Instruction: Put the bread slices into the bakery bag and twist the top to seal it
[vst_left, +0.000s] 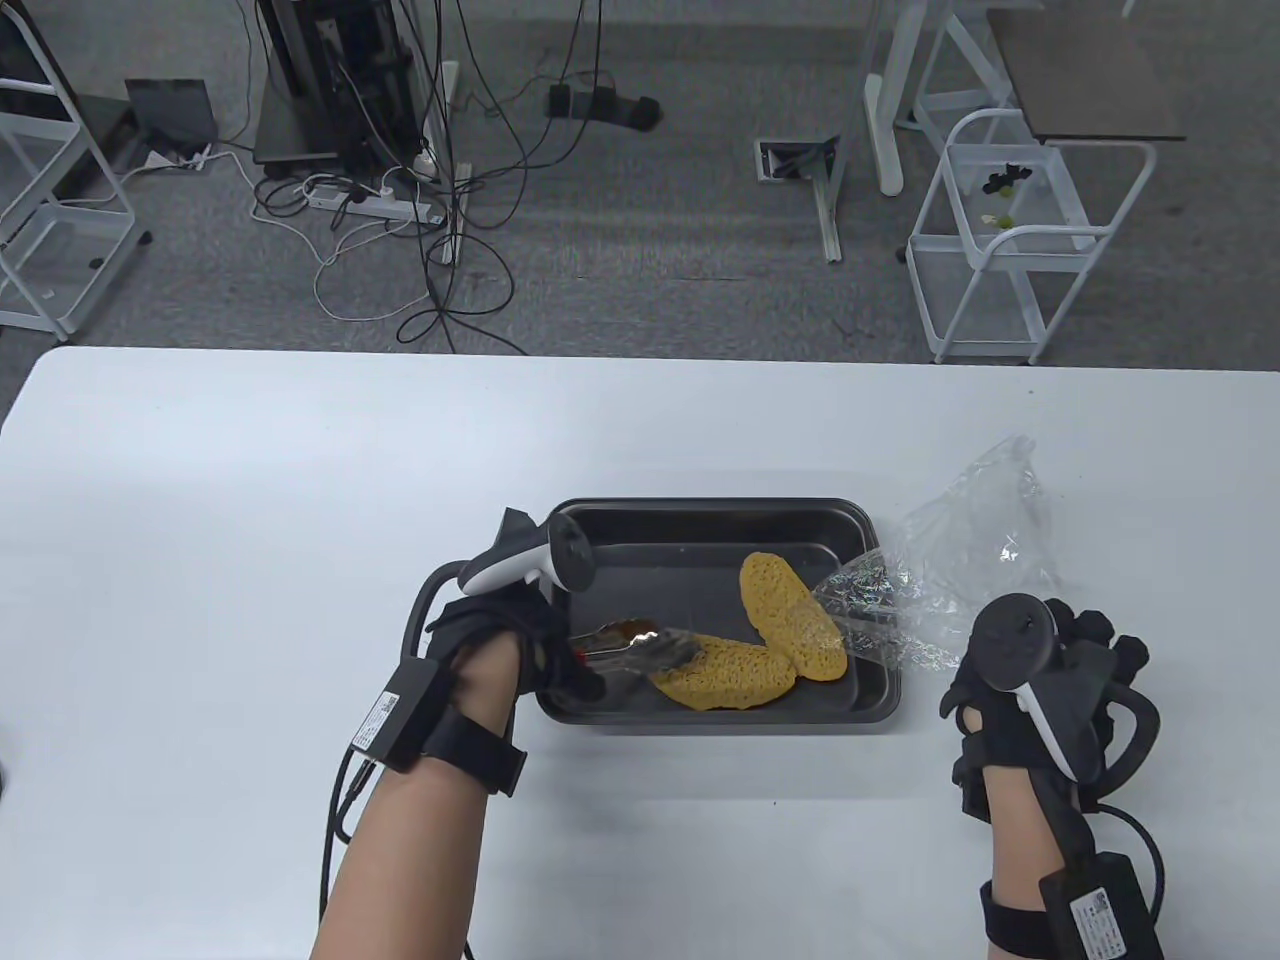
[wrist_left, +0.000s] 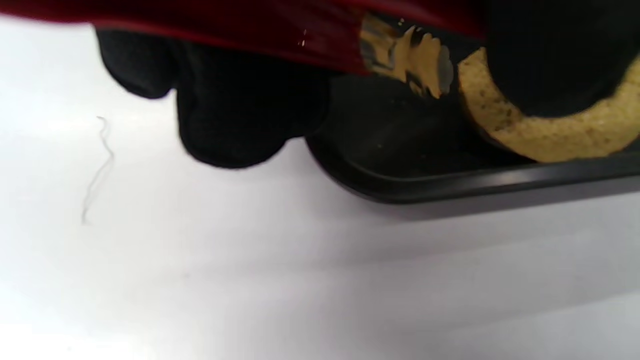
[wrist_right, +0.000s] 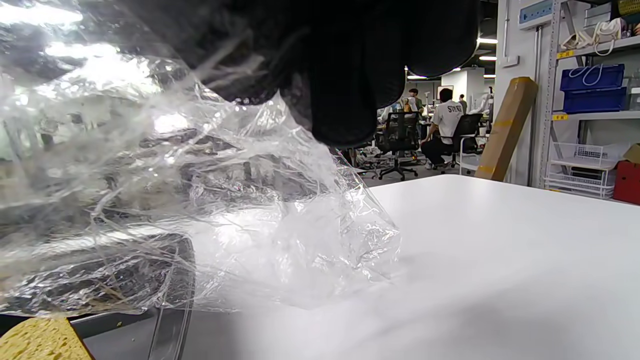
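In the tray (vst_left: 850, 520): two yellow bread slices (vst_left: 790, 615) | left grip (vst_left: 520, 640) clasps tongs (vst_left: 640, 648) | right grip (vst_left: 1040, 670) pinches crinkled clear bag (vst_left: 960, 570)

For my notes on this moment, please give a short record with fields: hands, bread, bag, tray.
left hand: holds tongs, tips at the nearer bread slice
right hand: holds the clear bag beside the tray's right end
bread: two slices, both in the tray, second slice near the bag's mouth
tray: dark, on the white table
bag: no bread inside yet
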